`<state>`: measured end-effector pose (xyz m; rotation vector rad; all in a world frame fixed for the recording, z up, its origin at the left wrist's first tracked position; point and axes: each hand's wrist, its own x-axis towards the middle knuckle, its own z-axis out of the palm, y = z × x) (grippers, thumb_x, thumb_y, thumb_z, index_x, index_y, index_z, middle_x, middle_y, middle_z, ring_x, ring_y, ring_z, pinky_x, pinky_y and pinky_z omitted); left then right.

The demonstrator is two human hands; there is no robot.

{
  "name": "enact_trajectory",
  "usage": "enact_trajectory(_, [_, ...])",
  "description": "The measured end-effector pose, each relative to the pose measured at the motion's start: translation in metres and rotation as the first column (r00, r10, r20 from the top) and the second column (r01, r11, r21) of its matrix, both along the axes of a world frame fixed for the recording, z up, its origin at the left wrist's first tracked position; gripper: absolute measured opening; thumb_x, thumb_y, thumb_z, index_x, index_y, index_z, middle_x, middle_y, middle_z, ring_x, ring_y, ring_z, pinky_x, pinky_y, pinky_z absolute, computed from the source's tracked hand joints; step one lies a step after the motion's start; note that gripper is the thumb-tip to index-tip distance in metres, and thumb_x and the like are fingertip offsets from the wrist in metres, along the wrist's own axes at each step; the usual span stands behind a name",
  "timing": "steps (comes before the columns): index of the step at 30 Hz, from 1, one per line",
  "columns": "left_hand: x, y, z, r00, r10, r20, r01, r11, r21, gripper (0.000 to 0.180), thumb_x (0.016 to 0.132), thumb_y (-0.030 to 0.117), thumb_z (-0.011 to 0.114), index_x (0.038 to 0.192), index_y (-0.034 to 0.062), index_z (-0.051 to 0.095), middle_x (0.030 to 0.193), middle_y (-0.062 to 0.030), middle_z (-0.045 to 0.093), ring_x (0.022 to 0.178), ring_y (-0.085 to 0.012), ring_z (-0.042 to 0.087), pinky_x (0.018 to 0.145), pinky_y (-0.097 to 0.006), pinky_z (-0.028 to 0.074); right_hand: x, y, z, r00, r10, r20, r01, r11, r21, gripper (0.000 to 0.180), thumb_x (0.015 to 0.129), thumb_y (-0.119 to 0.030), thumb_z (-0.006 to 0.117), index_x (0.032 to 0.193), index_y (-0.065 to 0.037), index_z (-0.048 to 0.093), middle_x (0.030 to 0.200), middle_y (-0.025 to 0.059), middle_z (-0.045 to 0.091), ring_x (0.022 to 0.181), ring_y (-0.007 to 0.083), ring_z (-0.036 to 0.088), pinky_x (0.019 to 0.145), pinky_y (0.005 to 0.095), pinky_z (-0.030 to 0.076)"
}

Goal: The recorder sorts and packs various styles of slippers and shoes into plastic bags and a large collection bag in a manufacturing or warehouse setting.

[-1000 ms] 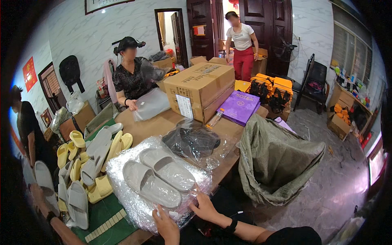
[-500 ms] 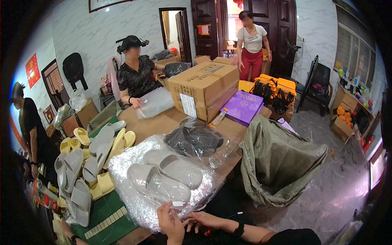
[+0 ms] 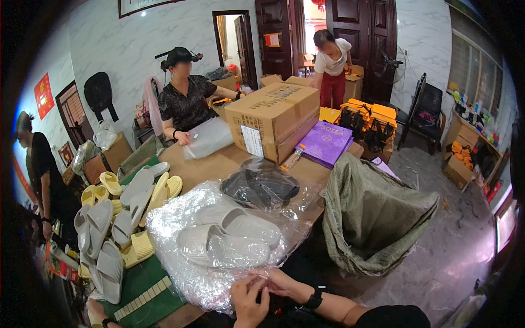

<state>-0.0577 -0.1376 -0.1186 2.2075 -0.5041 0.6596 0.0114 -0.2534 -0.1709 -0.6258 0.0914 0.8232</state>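
Note:
A pair of grey slide slippers [image 3: 224, 246] lies inside a clear plastic bag [image 3: 284, 243], on top of a stack of shiny clear bags [image 3: 180, 273] at the table's near edge. My left hand [image 3: 249, 300] is closed, its fingertips at the near edge of that bag. Beside it my right hand [image 3: 281, 284], with a dark band on the wrist, also closes on the bag's edge. The two hands nearly touch, and the plastic between them is bunched. Just beyond lies a bag with dark slippers [image 3: 260, 186].
Loose grey slippers [image 3: 109, 270] and yellow slippers [image 3: 139, 247] lie to the left on a green mat [image 3: 147, 295]. A large carton [image 3: 273, 117] and purple bags [image 3: 325, 143] stand beyond; a green woven sack [image 3: 377, 218] is right. Another person's hand [image 3: 95, 311] shows at lower left.
The bagged slippers have shifted slightly right. My left hand has moved right and down, close to my right hand, and both now grip the bag's edge. The person at the back has bent forward.

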Motion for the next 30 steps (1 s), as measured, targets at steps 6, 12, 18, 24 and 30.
enact_trajectory(6, [0.023, 0.051, -0.023, 0.825, 0.56, 0.079, -0.518, 0.804, -0.291, 0.038, 0.093, 0.011, 0.043, 0.126, -0.0055, 0.037, 0.123, -0.0184, 0.043, 0.111, -0.0293, 0.044, 0.097, -0.038, 0.032, -0.01, -0.001, 0.006, 0.893, -0.179, 0.412, 0.239, 0.966, -0.098, 0.04, 0.09, -0.011, 0.055, 0.126, 0.004, 0.045, 0.119, 0.0127, 0.056, 0.103, 0.0201, 0.058, 0.088, 0.0287, 0.049])
enact_trajectory(12, [0.034, 0.082, -0.087, 0.887, 0.461, 0.007, -0.394, 0.767, -0.507, 0.041, 0.096, 0.016, 0.041, 0.132, -0.0026, 0.032, 0.125, -0.0202, 0.042, 0.115, -0.0295, 0.043, 0.098, -0.039, 0.033, -0.033, -0.022, 0.074, 0.79, -0.119, 0.602, 0.246, 0.96, -0.133, 0.04, 0.088, -0.007, 0.056, 0.125, 0.004, 0.047, 0.119, 0.0123, 0.056, 0.11, 0.0207, 0.054, 0.095, 0.0328, 0.044])
enact_trajectory(18, [0.032, 0.066, -0.078, 0.743, 0.669, -0.034, -0.669, 0.743, -0.011, 0.064, 0.077, 0.008, 0.053, 0.137, -0.0007, 0.034, 0.129, -0.0263, 0.041, 0.115, -0.0443, 0.038, 0.1, -0.049, 0.028, -0.02, -0.038, 0.125, 0.344, 0.001, 0.939, 0.446, 0.88, -0.164, 0.033, 0.088, -0.001, 0.049, 0.12, 0.005, 0.051, 0.12, 0.0153, 0.057, 0.111, 0.021, 0.054, 0.095, 0.0331, 0.041])
enact_trajectory(24, [0.034, 0.068, -0.084, 0.725, 0.68, 0.114, -0.67, 0.657, 0.345, 0.048, 0.077, 0.011, 0.054, 0.125, 0.0168, 0.055, 0.132, -0.0197, 0.041, 0.116, -0.0394, 0.039, 0.096, -0.049, 0.031, 0.072, -0.003, 0.176, -0.271, -0.052, 0.961, 0.662, 0.715, 0.225, 0.026, 0.088, -0.003, 0.051, 0.113, 0.0, 0.058, 0.115, 0.0156, 0.06, 0.103, 0.0299, 0.057, 0.087, 0.0364, 0.044])
enact_trajectory(30, [0.032, 0.065, -0.083, 0.726, 0.674, 0.139, -0.675, 0.657, 0.336, 0.048, 0.076, 0.009, 0.054, 0.123, 0.0176, 0.057, 0.132, -0.0182, 0.041, 0.115, -0.0386, 0.04, 0.095, -0.049, 0.032, 0.126, -0.003, 0.187, -0.191, 0.122, 0.974, 0.74, 0.669, 0.062, 0.027, 0.094, -0.017, 0.047, 0.113, -0.001, 0.058, 0.112, 0.011, 0.061, 0.1, 0.0235, 0.058, 0.086, 0.0318, 0.044])
